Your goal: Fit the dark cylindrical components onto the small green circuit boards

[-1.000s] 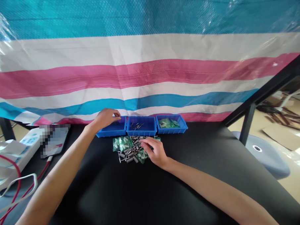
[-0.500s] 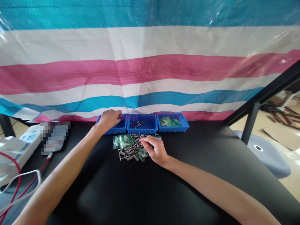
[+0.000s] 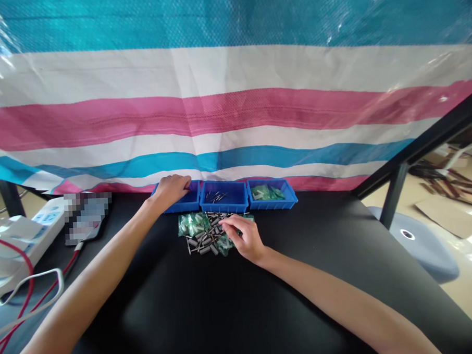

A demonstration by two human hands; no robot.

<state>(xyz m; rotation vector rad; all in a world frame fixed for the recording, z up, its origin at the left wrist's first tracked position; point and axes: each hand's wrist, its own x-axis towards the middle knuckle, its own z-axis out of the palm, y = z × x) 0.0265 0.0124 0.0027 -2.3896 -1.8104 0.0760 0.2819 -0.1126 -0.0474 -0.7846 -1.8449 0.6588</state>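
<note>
My left hand [image 3: 174, 189] is over the left blue bin [image 3: 189, 202], its fingers curled closed and turned down. What they hold, if anything, is hidden. My right hand [image 3: 244, 235] is at the right side of a mixed pile, with thumb and forefinger brought together; I cannot make out anything between them. The pile has grey cylinders [image 3: 205, 250], thin metal pins or screws [image 3: 189, 247] and green-tinted plastic packets [image 3: 193, 224]. Several thin metal pieces [image 3: 217, 197] lie in the middle blue bin [image 3: 225, 206]. Green packets [image 3: 266, 192] sit in the right blue bin [image 3: 276, 203].
On the left of the black table [image 3: 210, 308] are a white power strip [image 3: 42, 222], a phone [image 3: 91, 220] and red and white cables [image 3: 60, 278]. A striped plastic sheet [image 3: 225, 112] hangs behind the bins. A grey stool [image 3: 422, 247] stands beyond the right edge.
My left hand's fingers have turned slightly further down over the left bin. My right hand stays almost in the same place at the pile.
</note>
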